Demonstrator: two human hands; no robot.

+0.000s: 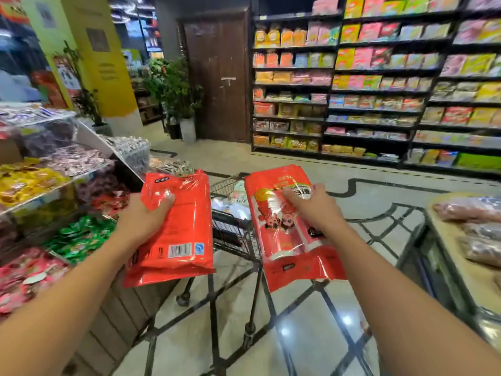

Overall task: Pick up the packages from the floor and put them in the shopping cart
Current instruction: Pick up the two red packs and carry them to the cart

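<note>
- Two bare forearms reach forward from the lower corners, over a glossy tiled floor (284, 343) with dark diagonal lines.
- The left hand (141, 217) grips the left red package (179, 226) at its left edge, thumb curled over the top face; the pack is held in the air, back side up, with a white barcode label near its lower end.
- The right hand (311, 204) grips the right red package (287, 226) from above, fingers curled over a dark label at its upper half; this pack shows cartoon figures and also hangs clear of the floor.
- Between and just behind the two packs stands the shopping cart (233, 234), a dark wire basket on castors; pale wrapped goods lie inside it, though what they are is too blurred to tell.
- The left pack overlaps the cart's left rim in view, and the right pack covers its right side; whether either touches the wire I cannot tell.
- To the left, a tiered candy display (54, 185) holds yellow, green and red wrapped sweets.
- At the right edge, a table (461, 267) carries bagged brownish goods.
- Farther off, dark shelves (379, 90) stocked with colourful snack bags line the back wall, next to a brown door (217, 77) and potted plants (176, 90).
</note>
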